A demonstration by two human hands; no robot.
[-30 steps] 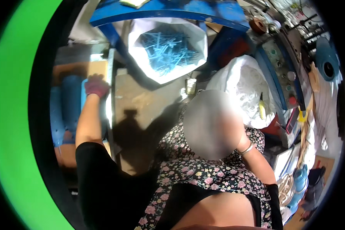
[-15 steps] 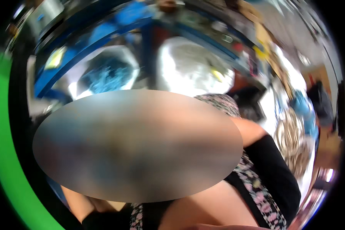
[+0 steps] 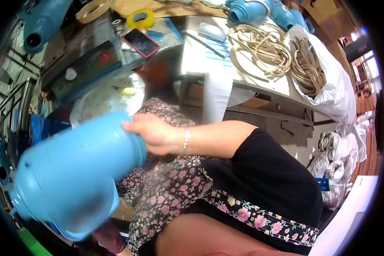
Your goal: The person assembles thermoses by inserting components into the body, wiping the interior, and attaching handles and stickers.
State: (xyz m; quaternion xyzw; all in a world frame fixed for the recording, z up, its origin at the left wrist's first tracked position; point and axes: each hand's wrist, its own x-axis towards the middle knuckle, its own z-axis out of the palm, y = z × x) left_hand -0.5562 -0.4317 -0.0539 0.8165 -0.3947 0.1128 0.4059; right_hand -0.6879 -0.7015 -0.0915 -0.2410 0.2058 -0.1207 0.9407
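From here I have the flask [image 3: 74, 160] slung across the lower left of the head view, tilted, its ridged end up by the apron [image 3: 170, 187] and its neck down toward the dark rim of the picture. My right hand [image 3: 153, 132] is clasped round that ridged end, fingers bent over the blue wall. My left hand [image 3: 109, 238], in a dark red glove, is mostly hidden low behind the flask, next to its handle [image 3: 109, 209]; I cannot tell whether it is gripping.

Room is tight on the left: in my view the flask's upper side overlaps the white bag [image 3: 134, 100], with the panel [image 3: 83, 74] just past it, and a second flask [image 3: 0, 158] shows close to the neck. I have more space to the right, where a dark gap separates my forearm from the table's [image 3: 192, 62] near edge. A sheet [image 3: 216, 100] hangs over that edge and narrows the gap, its lower end close to my wrist. Along the top, the phone [image 3: 141, 42], tape [image 3: 141, 19], rod [image 3: 204, 44] and straps [image 3: 260, 51] lie well apart from my hands. The sack [image 3: 335, 81] bulges past the table's right end.
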